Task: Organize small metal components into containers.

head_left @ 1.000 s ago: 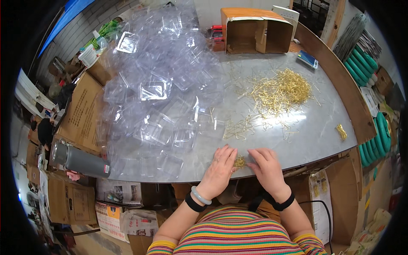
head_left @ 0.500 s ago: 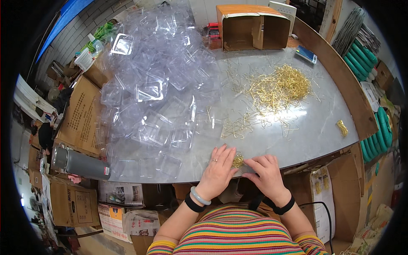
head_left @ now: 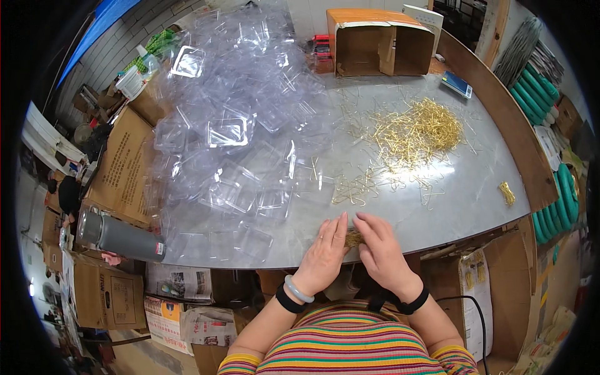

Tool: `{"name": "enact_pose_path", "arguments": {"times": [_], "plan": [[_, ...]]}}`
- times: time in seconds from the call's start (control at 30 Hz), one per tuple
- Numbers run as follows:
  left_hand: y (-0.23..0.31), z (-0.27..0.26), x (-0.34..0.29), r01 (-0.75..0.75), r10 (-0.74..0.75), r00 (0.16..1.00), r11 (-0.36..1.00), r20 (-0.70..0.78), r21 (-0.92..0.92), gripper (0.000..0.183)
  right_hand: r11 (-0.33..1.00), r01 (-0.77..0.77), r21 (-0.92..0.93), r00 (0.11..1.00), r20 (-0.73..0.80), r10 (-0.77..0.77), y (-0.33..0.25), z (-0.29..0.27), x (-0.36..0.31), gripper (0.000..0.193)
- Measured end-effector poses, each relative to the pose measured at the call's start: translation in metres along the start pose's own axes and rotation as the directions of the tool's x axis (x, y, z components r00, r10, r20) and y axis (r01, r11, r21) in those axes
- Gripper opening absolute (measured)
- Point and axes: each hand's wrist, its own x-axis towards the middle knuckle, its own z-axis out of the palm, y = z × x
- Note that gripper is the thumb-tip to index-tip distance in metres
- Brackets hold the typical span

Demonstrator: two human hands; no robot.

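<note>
At the table's near edge, my left hand [head_left: 322, 251] and my right hand [head_left: 386, 255] face each other around a small bundle of gold wire hooks [head_left: 354, 238]. The fingers are fairly straight and slanted inward, pressing the bundle from both sides. Most of it is hidden behind my fingers and thumbs. Beyond my hands lies a heap of loose gold wire hooks [head_left: 428, 128], with stray ones scattered toward me. A finished-looking bundle of hooks [head_left: 507, 193] rests apart near the right edge.
A large pile of clear plastic boxes [head_left: 219, 169] covers the left half of the grey table [head_left: 387, 215]. A grey bottle [head_left: 128, 239] lies on its side at the left edge. At the back stand an open carton [head_left: 381, 47] and a small blue device [head_left: 457, 84]. A wooden rim [head_left: 500, 112] borders the right.
My right hand has moved up and closer to the left, its fingers now against the hook bundle's far right side. The bundle is more covered. The view has shifted slightly.
</note>
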Motion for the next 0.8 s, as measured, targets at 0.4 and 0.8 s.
{"name": "enact_pose_path", "arguments": {"times": [0.4, 0.8], "plan": [[0.006, -0.045, -0.019, 0.128, -0.122, 0.990, 0.989, -0.068, 0.080, 0.062, 0.964, 0.193, -0.184, 0.970, 0.185, -0.159, 0.009, 0.009, -0.003, 0.044], [0.004, -0.030, -0.005, 0.241, -0.279, 0.960, 0.878, -0.034, -0.413, 0.035, 0.937, 0.280, -0.210, 0.950, 0.201, -0.239, 0.015, 0.012, -0.002, 0.042]]}}
